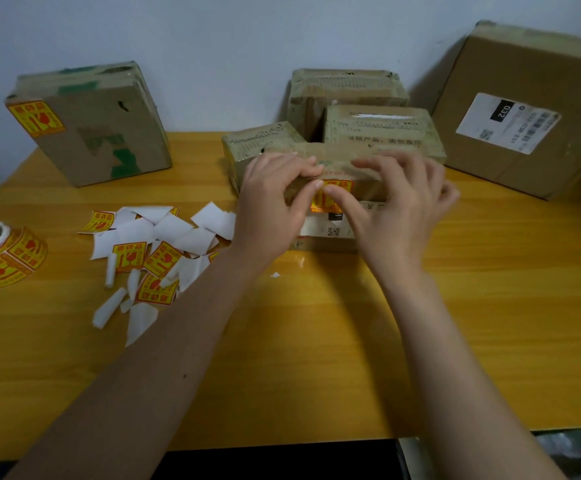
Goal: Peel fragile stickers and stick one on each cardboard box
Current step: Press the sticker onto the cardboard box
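Head view: left hand [275, 202] grips the box [337, 156] by its top edge; right hand [396, 202], fingers spread, presses the sticker [339, 188], which looks thin and limp, probably best held by its edges.

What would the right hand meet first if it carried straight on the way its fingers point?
The right hand points up-left, index fingertip already on the yellow sticker on the cardboard box. Pushing on, it likely bumps the thumb of the left hand.
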